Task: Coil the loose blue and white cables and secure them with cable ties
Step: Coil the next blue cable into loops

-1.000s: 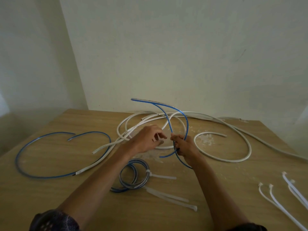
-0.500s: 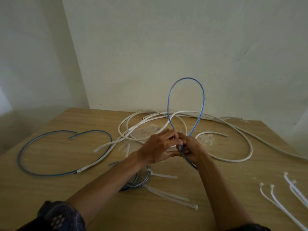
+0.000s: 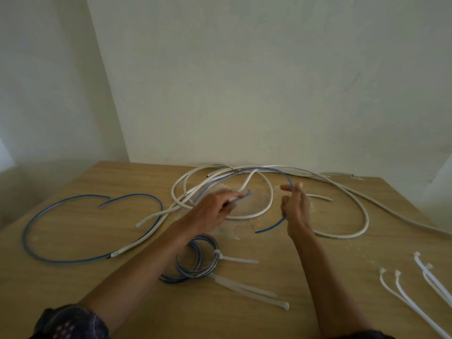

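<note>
A thin blue cable (image 3: pixel 269 227) arcs low over the wooden table (image 3: pixel 244 321) between my hands. My left hand (image 3: pixel 212 209), blurred, pinches one part of it near the cable's end. My right hand (image 3: pixel 296 211) stands on edge a short way to the right; the cable runs through it, the lower fingers curled round it and the upper fingers stretched out. A second loose blue cable (image 3: pixel 73 261) lies in a wide loop at the left. Several white cables (image 3: pixel 365 216) sprawl across the back of the table.
A small coil of blue cable (image 3: pixel 195 261) bound with a cable tie (image 3: pixel 236 260) lies under my left forearm. Pale ties (image 3: pixel 249 291) lie beside it. More white cable ties (image 3: pixel 401 289) lie at the right edge. Walls stand behind and to the left.
The tall upright loop of blue cable has dropped into a wide low arc. My hands, pressed together before, have moved apart, the left one leftward.
</note>
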Demonstrator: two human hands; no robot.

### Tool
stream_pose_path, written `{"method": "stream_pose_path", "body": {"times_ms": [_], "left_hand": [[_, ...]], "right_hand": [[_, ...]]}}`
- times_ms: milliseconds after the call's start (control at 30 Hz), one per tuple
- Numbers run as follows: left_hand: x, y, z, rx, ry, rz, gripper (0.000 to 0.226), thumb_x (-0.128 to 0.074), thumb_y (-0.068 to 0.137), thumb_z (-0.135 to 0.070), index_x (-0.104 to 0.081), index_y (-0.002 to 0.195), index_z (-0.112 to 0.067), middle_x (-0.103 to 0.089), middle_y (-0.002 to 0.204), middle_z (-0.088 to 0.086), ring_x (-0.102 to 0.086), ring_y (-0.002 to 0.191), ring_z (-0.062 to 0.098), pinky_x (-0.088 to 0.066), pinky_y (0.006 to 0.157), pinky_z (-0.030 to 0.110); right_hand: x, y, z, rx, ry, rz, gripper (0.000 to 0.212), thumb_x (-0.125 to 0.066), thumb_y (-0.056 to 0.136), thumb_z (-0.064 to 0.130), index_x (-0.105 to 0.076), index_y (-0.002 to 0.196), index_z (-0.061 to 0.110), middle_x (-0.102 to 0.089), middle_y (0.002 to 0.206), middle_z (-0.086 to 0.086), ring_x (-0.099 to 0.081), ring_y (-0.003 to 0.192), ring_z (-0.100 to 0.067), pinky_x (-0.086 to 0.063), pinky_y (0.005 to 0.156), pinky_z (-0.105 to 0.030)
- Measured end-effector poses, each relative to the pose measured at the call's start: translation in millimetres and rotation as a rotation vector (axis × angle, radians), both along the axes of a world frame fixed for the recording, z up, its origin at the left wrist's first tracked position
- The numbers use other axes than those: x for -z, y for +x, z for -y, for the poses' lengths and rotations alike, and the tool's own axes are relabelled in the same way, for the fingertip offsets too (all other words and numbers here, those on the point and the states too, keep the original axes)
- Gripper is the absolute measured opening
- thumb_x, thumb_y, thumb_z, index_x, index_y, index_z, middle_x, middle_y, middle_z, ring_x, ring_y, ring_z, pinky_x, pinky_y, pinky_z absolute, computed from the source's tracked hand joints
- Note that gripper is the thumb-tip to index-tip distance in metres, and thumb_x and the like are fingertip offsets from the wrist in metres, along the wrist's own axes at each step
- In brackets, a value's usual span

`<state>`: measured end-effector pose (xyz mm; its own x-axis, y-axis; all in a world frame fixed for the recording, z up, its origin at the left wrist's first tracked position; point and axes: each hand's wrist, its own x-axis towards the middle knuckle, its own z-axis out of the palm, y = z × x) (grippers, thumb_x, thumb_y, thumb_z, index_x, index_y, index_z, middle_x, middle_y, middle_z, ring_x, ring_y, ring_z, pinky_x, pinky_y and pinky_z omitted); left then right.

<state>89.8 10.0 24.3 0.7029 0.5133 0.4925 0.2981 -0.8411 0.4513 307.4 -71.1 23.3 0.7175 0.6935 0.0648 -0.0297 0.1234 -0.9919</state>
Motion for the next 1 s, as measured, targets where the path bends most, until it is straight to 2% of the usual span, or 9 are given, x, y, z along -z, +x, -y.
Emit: {"method": "stream_pose_path", "body": {"times_ms": [100, 167, 233, 333, 400, 467, 667, 800, 1000], "left_hand": [[-15, -7, -11, -0.172, -0.430, 0.306, 0.014, -0.054, 0.104, -0.022, -0.066, 0.108, -0.015, -0.056, 0.063, -0.007, -0.052, 0.054, 0.009, -0.047, 0.059, 0.032], [-28, -3, -11, -0.264, -0.697, 0.537, 0.027, -0.047, 0.107, -0.031, -0.061, 0.095, -0.011, -0.041, 0.052, -0.009, -0.041, 0.047, 0.010, -0.042, 0.055, 0.033], [-43, 2, -13, -0.240, -0.963, 0.795, 0.039, -0.040, 0.109, -0.034, -0.057, 0.084, -0.010, -0.035, 0.051, -0.007, -0.036, 0.044, 0.009, -0.039, 0.052, 0.029], [-62, 2, -19, -0.092, -1.212, 0.974, 0.041, -0.035, 0.110, -0.033, -0.064, 0.097, -0.007, -0.065, 0.070, 0.005, -0.064, 0.063, 0.017, -0.056, 0.064, 0.035], [-69, -3, -24, 0.037, -1.375, 1.033, 0.041, -0.035, 0.110, -0.030, -0.066, 0.106, -0.005, -0.075, 0.090, 0.012, -0.073, 0.077, 0.023, -0.062, 0.071, 0.037], [-77, -8, -26, 0.194, -1.530, 1.092, 0.035, -0.039, 0.107, -0.022, -0.066, 0.107, 0.000, -0.072, 0.075, 0.008, -0.068, 0.060, 0.017, -0.059, 0.058, 0.030], [-88, -28, -34, 0.348, -1.544, 1.059, 0.028, -0.031, 0.101, -0.018, -0.049, 0.080, -0.014, -0.030, 0.042, -0.008, -0.027, 0.034, 0.006, -0.028, 0.037, 0.020], [-89, -28, -38, 0.231, -1.515, 1.097, 0.049, -0.033, 0.108, -0.037, -0.040, 0.063, -0.020, -0.030, 0.048, -0.007, -0.028, 0.038, 0.008, -0.030, 0.040, 0.021], [-92, -30, -31, 0.314, -1.360, 1.030, 0.034, -0.031, 0.107, -0.023, -0.052, 0.082, -0.015, -0.029, 0.047, -0.008, -0.027, 0.037, 0.006, -0.029, 0.040, 0.020]], "right_hand": [[-7, -7, 6, -0.052, 0.201, 0.261, 0.036, -0.037, 0.111, 0.031, -0.068, 0.096, 0.021, -0.046, 0.053, 0.008, -0.042, 0.050, -0.007, -0.038, 0.050, -0.024], [-12, -17, 6, -0.149, 0.263, 0.426, 0.028, -0.042, 0.110, 0.021, -0.069, 0.105, 0.022, -0.052, 0.061, 0.003, -0.050, 0.058, -0.008, -0.044, 0.058, -0.020], [-16, -31, 5, -0.238, 0.322, 0.576, 0.029, -0.044, 0.108, 0.006, -0.069, 0.116, 0.017, -0.057, 0.069, 0.001, -0.054, 0.062, -0.005, -0.047, 0.062, -0.021], [-16, -50, 7, -0.357, 0.324, 0.753, 0.036, -0.050, 0.098, -0.012, -0.070, 0.119, 0.009, -0.060, 0.079, 0.008, -0.058, 0.071, 0.000, -0.044, 0.066, -0.011], [-11, -58, 8, -0.414, 0.302, 0.907, 0.037, -0.055, 0.094, -0.011, -0.073, 0.117, 0.012, -0.061, 0.082, 0.011, -0.060, 0.078, 0.001, -0.042, 0.070, -0.008], [-7, -60, 8, -0.461, 0.260, 1.020, 0.034, -0.055, 0.094, -0.002, -0.075, 0.115, 0.016, -0.062, 0.082, 0.011, -0.060, 0.080, -0.003, -0.047, 0.071, -0.016], [-2, -39, 5, -0.317, 0.034, 1.127, 0.027, -0.046, 0.098, 0.026, -0.071, 0.105, 0.035, -0.066, 0.082, 0.016, -0.063, 0.081, -0.007, -0.052, 0.081, -0.048], [-1, -42, 9, -0.340, -0.214, 1.182, 0.023, -0.051, 0.104, 0.026, -0.071, 0.109, 0.037, -0.067, 0.105, 0.015, -0.060, 0.108, -0.010, -0.028, 0.112, -0.058], [-4, -43, 13, -0.334, -0.369, 1.192, 0.021, -0.052, 0.104, 0.029, -0.070, 0.110, 0.036, -0.059, 0.121, 0.009, -0.053, 0.121, -0.018, -0.028, 0.113, -0.056]]}}
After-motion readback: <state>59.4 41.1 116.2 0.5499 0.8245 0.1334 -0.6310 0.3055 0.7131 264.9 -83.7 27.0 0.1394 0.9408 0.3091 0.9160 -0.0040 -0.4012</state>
